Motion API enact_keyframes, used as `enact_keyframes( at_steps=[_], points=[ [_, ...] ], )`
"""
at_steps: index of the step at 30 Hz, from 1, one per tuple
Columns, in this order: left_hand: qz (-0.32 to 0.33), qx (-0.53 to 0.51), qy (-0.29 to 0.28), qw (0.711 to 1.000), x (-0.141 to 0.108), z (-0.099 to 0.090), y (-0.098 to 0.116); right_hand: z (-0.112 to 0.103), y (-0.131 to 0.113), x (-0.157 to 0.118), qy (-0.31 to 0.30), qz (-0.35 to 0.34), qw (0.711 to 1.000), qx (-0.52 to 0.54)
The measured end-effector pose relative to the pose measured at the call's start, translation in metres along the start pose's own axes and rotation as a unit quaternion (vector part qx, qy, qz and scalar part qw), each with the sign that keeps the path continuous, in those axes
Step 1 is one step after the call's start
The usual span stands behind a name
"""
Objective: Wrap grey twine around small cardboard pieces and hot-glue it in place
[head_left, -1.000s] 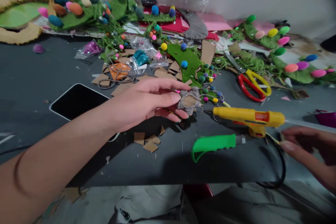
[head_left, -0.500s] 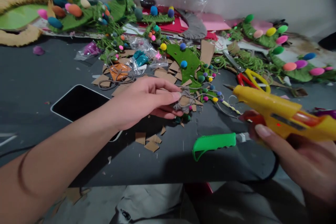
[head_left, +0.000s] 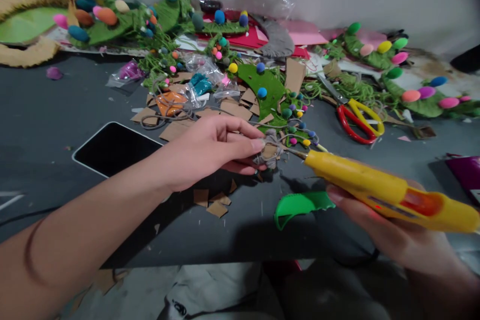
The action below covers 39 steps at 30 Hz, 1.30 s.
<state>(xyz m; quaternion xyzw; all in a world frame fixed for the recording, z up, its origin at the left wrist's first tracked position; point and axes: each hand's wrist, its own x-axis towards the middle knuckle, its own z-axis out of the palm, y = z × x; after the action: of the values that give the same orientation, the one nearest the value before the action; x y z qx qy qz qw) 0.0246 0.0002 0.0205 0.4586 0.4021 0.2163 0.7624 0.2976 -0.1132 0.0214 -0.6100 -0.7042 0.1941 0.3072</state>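
Yarn-wrapped cardboard piece (head_left: 271,152), in the head view, sits above the middle of the counter (head_left: 240,237), pinched between the thumb and fingers of the left hand (head_left: 210,152). Grey yarn winds around it and leaves a patch of brown card bare. The right hand (head_left: 390,230) is closed around a yellow glue gun (head_left: 360,177), whose metal nozzle (head_left: 297,153) points left at the piece's right edge; whether the tip touches the yarn, I cannot tell.

Beneath the gun's front lies a green cutter (head_left: 303,206), partly hidden by the right hand. Scissors (head_left: 358,127) with one red and one yellow handle rest beyond the gun. A phone (head_left: 116,147), screen dark, lies partly under the left forearm, and small cardboard scraps (head_left: 212,203) lie nearer the counter's front edge. Behind the left hand are a green curved shape (head_left: 267,85) bearing coloured balls and an orange packet (head_left: 170,102).
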Motion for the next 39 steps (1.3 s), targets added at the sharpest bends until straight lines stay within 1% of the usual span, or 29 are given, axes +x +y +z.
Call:
enact_keyframes(
  at_steps=[3, 5, 7, 10, 16, 26, 30, 39],
  points=[
    [0.002, 0.006, 0.0, 1.0, -0.0001, 0.0008, 0.0, 0.001, -0.0011, 0.0039, -0.053, -0.063, 0.997, 0.008],
    [0.002, 0.008, 0.0, 1.0, 0.0, 0.0009, 0.0, 0.0017, -0.0006, 0.005, -0.061, -0.093, 0.994, 0.005],
    [0.003, 0.006, -0.001, 1.0, -0.0001, 0.0007, 0.0002, 0.0024, -0.0001, 0.0057, -0.065, -0.105, 0.992, -0.005],
    [0.004, 0.005, -0.006, 1.0, -0.0009, 0.0004, 0.0004, 0.0028, 0.0008, 0.0056, -0.068, -0.102, 0.992, -0.009],
    [0.006, 0.013, -0.003, 1.0, -0.0017, 0.0003, 0.0011, 0.0037, 0.0041, 0.0039, -0.075, -0.071, 0.995, -0.002],
    [0.011, 0.017, -0.001, 1.0, -0.0013, 0.0014, 0.0012, 0.0043, 0.0037, 0.0035, -0.074, -0.104, 0.992, -0.003],
    [0.022, 0.022, 0.0, 1.0, 0.0002, 0.0, 0.0014, 0.0055, 0.0048, 0.0028, -0.084, -0.101, 0.991, 0.008],
    [0.024, 0.039, 0.004, 0.999, -0.0006, -0.0011, -0.0013, 0.0057, 0.0025, 0.0036, -0.075, -0.093, 0.993, 0.01]
  ],
)
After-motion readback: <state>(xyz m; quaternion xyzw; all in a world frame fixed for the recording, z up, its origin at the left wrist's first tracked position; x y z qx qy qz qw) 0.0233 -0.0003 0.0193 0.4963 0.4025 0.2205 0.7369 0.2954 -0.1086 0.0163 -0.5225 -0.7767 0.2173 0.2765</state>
